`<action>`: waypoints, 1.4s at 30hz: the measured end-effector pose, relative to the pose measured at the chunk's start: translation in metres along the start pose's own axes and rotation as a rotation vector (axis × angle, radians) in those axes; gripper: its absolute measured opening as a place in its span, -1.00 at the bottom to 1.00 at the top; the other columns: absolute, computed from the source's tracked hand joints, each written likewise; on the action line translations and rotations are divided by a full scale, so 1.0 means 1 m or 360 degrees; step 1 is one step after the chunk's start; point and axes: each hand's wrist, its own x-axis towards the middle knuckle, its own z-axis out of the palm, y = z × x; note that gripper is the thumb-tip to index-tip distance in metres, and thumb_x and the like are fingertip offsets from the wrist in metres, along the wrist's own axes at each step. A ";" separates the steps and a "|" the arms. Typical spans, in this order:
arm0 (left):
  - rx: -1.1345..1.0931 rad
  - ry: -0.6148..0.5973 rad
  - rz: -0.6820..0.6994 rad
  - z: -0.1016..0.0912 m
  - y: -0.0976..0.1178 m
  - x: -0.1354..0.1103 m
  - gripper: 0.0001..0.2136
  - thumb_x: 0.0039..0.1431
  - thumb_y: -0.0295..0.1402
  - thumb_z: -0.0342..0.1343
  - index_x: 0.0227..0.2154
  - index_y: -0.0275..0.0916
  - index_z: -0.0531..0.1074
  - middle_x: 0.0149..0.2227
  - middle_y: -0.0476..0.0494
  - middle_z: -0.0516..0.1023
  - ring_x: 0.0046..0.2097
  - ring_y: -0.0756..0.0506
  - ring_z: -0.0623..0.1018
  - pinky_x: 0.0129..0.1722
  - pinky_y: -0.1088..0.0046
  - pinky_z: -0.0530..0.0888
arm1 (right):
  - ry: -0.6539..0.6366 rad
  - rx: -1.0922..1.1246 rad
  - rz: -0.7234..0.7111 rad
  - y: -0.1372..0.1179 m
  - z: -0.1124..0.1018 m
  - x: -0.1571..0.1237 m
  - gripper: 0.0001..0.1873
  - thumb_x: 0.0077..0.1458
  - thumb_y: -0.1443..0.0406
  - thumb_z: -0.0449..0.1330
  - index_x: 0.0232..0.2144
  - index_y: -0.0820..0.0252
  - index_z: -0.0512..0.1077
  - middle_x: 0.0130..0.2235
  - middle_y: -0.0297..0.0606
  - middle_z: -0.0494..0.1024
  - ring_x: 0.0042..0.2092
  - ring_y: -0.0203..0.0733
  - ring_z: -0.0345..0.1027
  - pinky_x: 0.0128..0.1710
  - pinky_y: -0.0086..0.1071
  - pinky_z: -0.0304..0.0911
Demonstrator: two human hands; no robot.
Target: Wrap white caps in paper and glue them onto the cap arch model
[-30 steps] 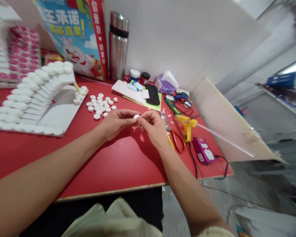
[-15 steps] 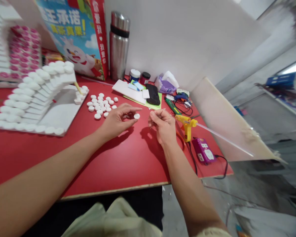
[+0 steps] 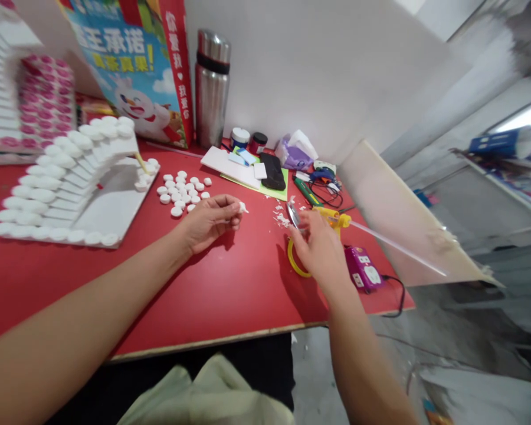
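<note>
My left hand [image 3: 215, 221] is closed, its thumb and fingertips pinching a small white piece [image 3: 243, 207] of which only a ragged edge shows. To the right, my right hand [image 3: 321, 245] has thumb and fingers apart above a yellow ring [image 3: 297, 262]. A shiny metal piece [image 3: 293, 216] lies by its fingertips; whether they touch it I cannot tell. White shreds [image 3: 282, 219] are scattered between the hands. Several white round pieces [image 3: 177, 195] form a loose group beyond my left hand. Farther left stands a white stepped model [image 3: 101, 218] edged with similar rounds.
A yellow glue gun [image 3: 336, 218] with a clear stick and a purple power box [image 3: 365, 271] sit at the right. Behind are a steel flask [image 3: 212, 88], a printed bag [image 3: 146, 77], a black case [image 3: 273, 171] and a tissue pack [image 3: 297, 150]. The table's front edge [image 3: 221, 342] is near.
My right hand has moved right, away from my left hand, and its fingers have parted. My left fingers have closed in around the white piece. Shreds and the metal piece are now uncovered.
</note>
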 end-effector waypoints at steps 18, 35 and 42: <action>-0.0325 0.0114 -0.0364 0.006 0.005 -0.004 -0.76 0.14 -0.79 0.15 -0.31 -0.40 0.63 -0.30 -0.27 0.70 -0.31 -0.02 0.68 -0.24 0.56 0.65 | -0.0804 -0.0846 0.0413 0.020 -0.022 -0.008 -0.51 0.23 0.30 0.13 0.19 0.29 0.29 -0.14 0.08 0.66 -0.10 0.21 0.59 -0.21 -0.20 0.28; -0.0195 0.0052 -0.0404 0.008 0.002 -0.005 -0.80 0.23 -0.72 0.11 -0.42 -0.45 0.59 -0.44 -0.18 0.63 -0.38 -0.04 0.67 -0.25 0.47 0.68 | -0.0493 0.0149 -0.0276 -0.021 -0.007 -0.032 -0.45 0.11 0.05 0.38 0.03 0.14 0.33 -0.05 -0.10 0.57 -0.08 0.00 0.50 -0.05 -0.16 0.38; -0.0109 -0.0014 -0.0372 0.005 0.001 -0.005 -0.87 0.14 -0.72 0.18 -0.39 -0.48 0.61 -0.43 -0.21 0.64 -0.38 -0.06 0.67 -0.25 0.45 0.68 | -0.0475 0.0077 -0.0339 -0.021 -0.002 -0.031 -0.42 0.12 0.02 0.37 0.05 0.18 0.33 -0.03 -0.03 0.58 -0.04 0.07 0.51 -0.03 -0.12 0.38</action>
